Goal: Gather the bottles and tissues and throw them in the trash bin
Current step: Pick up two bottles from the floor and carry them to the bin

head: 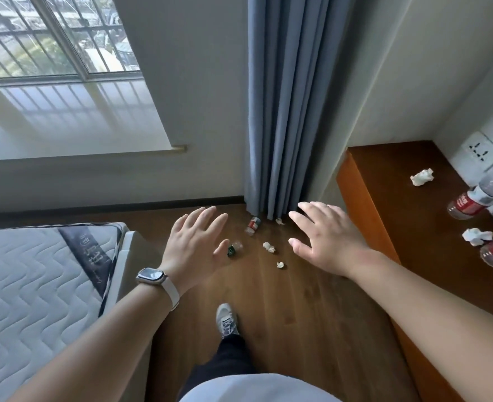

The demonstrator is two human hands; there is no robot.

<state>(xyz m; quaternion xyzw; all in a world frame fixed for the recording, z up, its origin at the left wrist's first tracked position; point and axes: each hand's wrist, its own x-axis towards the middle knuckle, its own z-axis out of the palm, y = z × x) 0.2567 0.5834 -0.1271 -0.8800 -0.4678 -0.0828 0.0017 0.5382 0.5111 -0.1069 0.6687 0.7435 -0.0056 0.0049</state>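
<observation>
Bedroom floor (312, 300) with bottles (253, 225) and tissues (269, 246) at twelve o'clock, left hand (194, 242) and right hand (328, 242) spread wide, empty; risk of forgetting shelf (413, 245) litter at three o'clock.

Your left hand (194, 242) and right hand (326, 242) are spread, empty, above floor (312, 300); two bottles (253, 225) and crumpled tissues (269, 246) lie near curtain (285, 111).

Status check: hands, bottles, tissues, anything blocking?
Left hand, right hand open, empty. Floor bottles, tissues untouched; more on wooden desk. Path unobstructed; no bin visible.
</observation>
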